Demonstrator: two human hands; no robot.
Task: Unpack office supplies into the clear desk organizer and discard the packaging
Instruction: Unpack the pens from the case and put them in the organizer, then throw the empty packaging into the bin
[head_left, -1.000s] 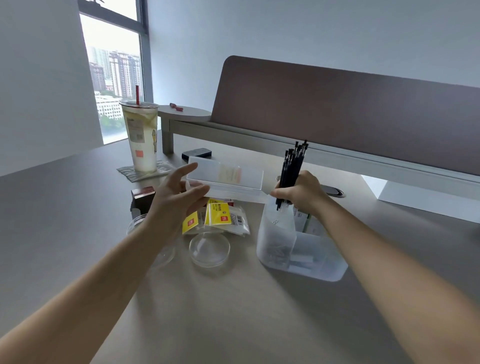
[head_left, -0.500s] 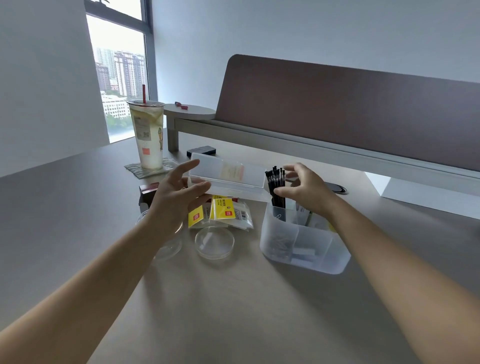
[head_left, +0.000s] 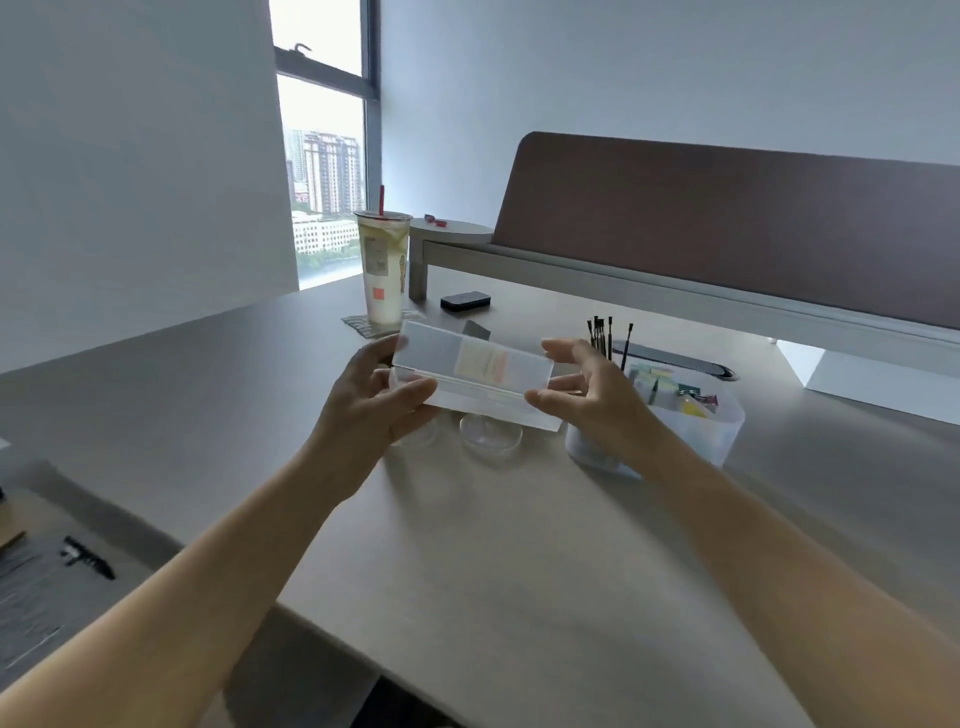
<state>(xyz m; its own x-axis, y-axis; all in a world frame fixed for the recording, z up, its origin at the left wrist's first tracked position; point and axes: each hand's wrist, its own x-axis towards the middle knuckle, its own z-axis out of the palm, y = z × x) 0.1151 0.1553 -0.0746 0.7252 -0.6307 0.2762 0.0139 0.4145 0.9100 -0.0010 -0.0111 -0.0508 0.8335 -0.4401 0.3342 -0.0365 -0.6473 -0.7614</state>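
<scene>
I hold a long clear plastic box (head_left: 470, 371) with a pale label a little above the table. My left hand (head_left: 371, 402) grips its left end, thumb in front and fingers behind. At the right end, my right hand (head_left: 592, 397) pinches the box between thumb and fingers. The clear desk organizer (head_left: 724, 423) stands on the table just right of my right hand. Several black pens (head_left: 602, 338) stand upright in its back corner, and small coloured items lie in another compartment. The box hides whatever lies on the table behind it.
Two clear round dishes (head_left: 491, 439) lie on the table under the box. A tall drink cup (head_left: 382, 270) with a red straw stands behind on a coaster, a small black case (head_left: 465, 301) beside it. A brown divider panel (head_left: 727, 223) borders the back. The table edge runs at lower left.
The pens went down into the organizer and my right hand let go of them. Both hands then took the clear box and lifted it off the table toward me.
</scene>
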